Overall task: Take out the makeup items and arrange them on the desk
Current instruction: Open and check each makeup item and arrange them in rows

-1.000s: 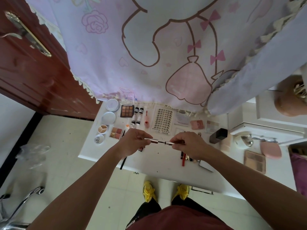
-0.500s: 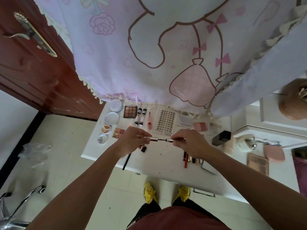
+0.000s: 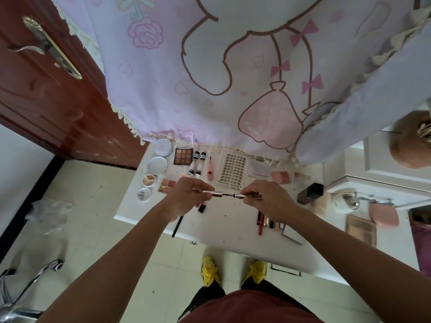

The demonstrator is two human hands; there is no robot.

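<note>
Makeup pen (image 3: 224,194) sits level between the two hands, above the white tabletop (image 3: 224,220) and not touching it. The left hand (image 3: 186,197) curls its fingers (image 3: 202,184) round the silver and dark-red end. The right hand (image 3: 268,202) pinches the other end with its fingers (image 3: 253,188), just beside a silver collar. A thin dark stem shows in the gap between the two grips; whether the pen is one piece or two pulled apart cannot be told.

Just beyond the left fingers stand small bottles (image 3: 198,163) and a pink tube (image 3: 210,174), with a nine-pan eyeshadow palette (image 3: 183,156) farther out. Left of those fingers lie two round compacts (image 3: 158,164) and smaller pots. Beyond the right fingers lies a lash card (image 3: 233,171). Well to the right of them stands a black box (image 3: 310,193). On the near side of the right fingers a row of lipsticks (image 3: 265,221) lies on the tabletop. On the near side of the left fingers lies a black pencil (image 3: 177,226), its end past the tabletop edge. A printed pink curtain (image 3: 210,78) hangs over the far edge.
</note>
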